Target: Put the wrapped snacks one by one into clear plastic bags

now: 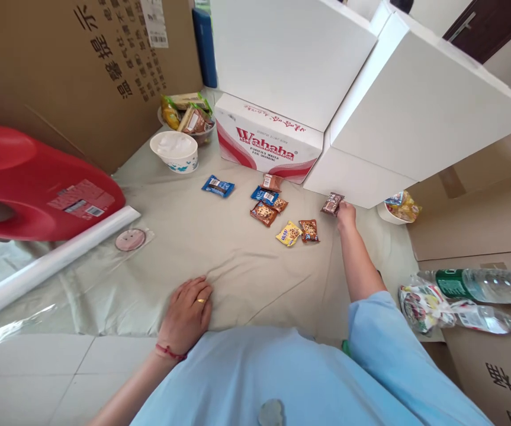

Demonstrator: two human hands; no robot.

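My right hand (pixel 347 216) is stretched out to the right, closed on the edge of a dark brown cocoa snack packet (pixel 332 203). My left hand (pixel 187 312) lies flat on the cloth near the front edge, its fingers extended and holding nothing. Between the hands and the boxes lie several small snack packets: a yellow cookie packet (pixel 289 234), a brown cookie packet (pixel 309 231) beside it, and a close group with another brown cookie packet (pixel 263 213), a blue packet (pixel 264 195) and a reddish-brown packet (pixel 272 182). A second blue packet (pixel 218 186) lies apart on the left.
A Wahaha carton (pixel 268 142) and tall white boxes (pixel 415 106) stand behind. A paper bowl (pixel 174 152) sits back left, a snack-filled bowl (pixel 392 214) right. A red jug (pixel 37 189) and white roll (pixel 60 263) lie left; plastic bottles (pixel 495 285) lie right.
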